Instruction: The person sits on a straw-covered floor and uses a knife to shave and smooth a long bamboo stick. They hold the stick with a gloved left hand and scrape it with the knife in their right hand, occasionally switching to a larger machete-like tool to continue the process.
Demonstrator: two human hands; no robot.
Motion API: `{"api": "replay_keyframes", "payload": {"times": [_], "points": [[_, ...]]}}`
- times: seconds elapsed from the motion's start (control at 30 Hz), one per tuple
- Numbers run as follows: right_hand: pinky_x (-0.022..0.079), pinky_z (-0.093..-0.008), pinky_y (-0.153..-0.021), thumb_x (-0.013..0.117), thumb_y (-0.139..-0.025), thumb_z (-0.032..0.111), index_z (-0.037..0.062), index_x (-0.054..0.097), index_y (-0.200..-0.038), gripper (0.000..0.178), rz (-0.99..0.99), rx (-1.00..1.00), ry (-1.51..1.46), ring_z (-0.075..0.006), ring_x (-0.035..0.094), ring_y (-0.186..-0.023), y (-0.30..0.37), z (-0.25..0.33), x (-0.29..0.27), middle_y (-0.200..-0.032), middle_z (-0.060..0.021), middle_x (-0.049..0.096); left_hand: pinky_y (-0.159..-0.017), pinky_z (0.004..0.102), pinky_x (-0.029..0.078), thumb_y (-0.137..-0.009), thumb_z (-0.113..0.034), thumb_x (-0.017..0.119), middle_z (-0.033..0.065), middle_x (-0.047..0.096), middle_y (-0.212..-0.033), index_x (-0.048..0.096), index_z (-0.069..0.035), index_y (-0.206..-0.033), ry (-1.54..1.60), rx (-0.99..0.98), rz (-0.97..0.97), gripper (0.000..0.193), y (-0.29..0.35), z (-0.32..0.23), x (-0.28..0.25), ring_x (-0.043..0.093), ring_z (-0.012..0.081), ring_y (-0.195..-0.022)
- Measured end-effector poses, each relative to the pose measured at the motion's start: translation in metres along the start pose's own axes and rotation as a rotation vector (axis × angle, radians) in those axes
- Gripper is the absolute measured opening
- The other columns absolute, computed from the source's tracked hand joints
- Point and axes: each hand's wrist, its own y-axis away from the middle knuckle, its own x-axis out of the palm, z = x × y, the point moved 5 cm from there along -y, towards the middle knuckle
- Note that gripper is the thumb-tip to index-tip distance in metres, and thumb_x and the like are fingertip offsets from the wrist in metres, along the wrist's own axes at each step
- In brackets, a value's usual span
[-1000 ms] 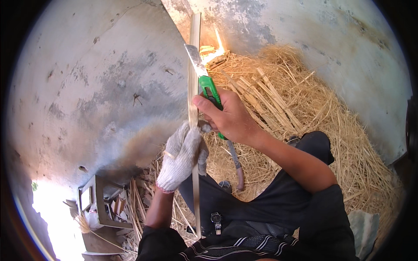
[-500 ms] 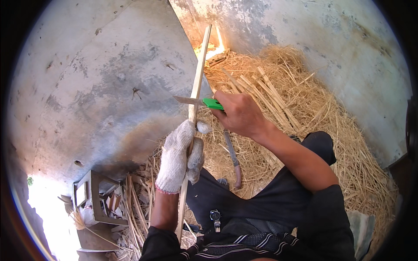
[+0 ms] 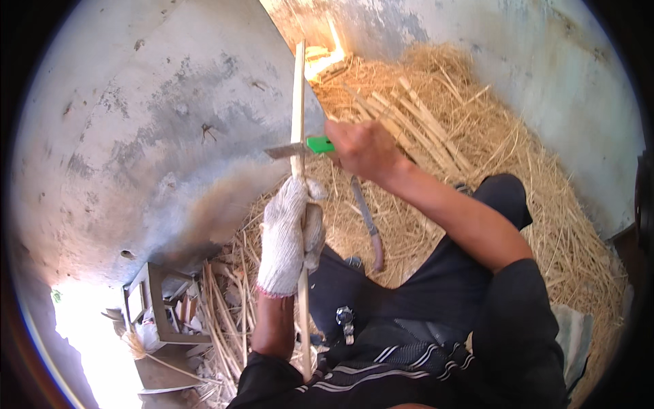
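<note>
Strip: a long, thin, pale bamboo strip (image 3: pixel 298 88), flat and straight, standing nearly upright from the lap toward the far wall.
Left hand: the left hand (image 3: pixel 289 235) in a white knitted glove, fingers wrapped around the strip's middle.
Right hand: the bare right hand (image 3: pixel 364 148), fingers closed on a green-handled knife (image 3: pixel 303 146).
Blade: grey, lying crosswise against the strip just above the glove.
Around: heaped yellow straw (image 3: pixel 477 136) to the right; a small wooden stool (image 3: pixel 160 310) near left.
</note>
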Motion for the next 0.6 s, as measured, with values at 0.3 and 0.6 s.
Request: {"api": "replay_keyframes", "payload": {"times": [0.3, 0.6], "points": [[0.034, -0.0259, -0.031, 0.051, -0.100, 0.026, 0.0035, 0.055, -0.073, 0.035, 0.277, 0.499, 0.399, -0.0116, 0.044, -0.040, 0.021, -0.132, 0.061, -0.052, -0.0023, 0.048, -0.027, 0.0213, 0.025, -0.104, -0.039, 0.041, -0.0043, 0.037, -0.043, 0.055, -0.009, -0.091, -0.011, -0.220, 0.011, 0.036, 0.037, 0.039, 0.016, 0.033, 0.0063, -0.028], [0.053, -0.0483, -0.072, 0.036, -0.104, 0.043, -0.0011, 0.063, -0.087, 0.055, 0.351, 1.007, 0.031, -0.0300, 0.065, -0.073, 0.034, -0.167, 0.029, -0.079, -0.0192, 0.066, -0.028, 0.0217, 0.026, -0.104, -0.033, 0.043, -0.0023, 0.038, -0.046, 0.059, -0.005, -0.101, 0.037, -0.104, -0.145, 0.032, 0.045, 0.040, -0.034, 0.032, 0.0075, -0.030]]}}
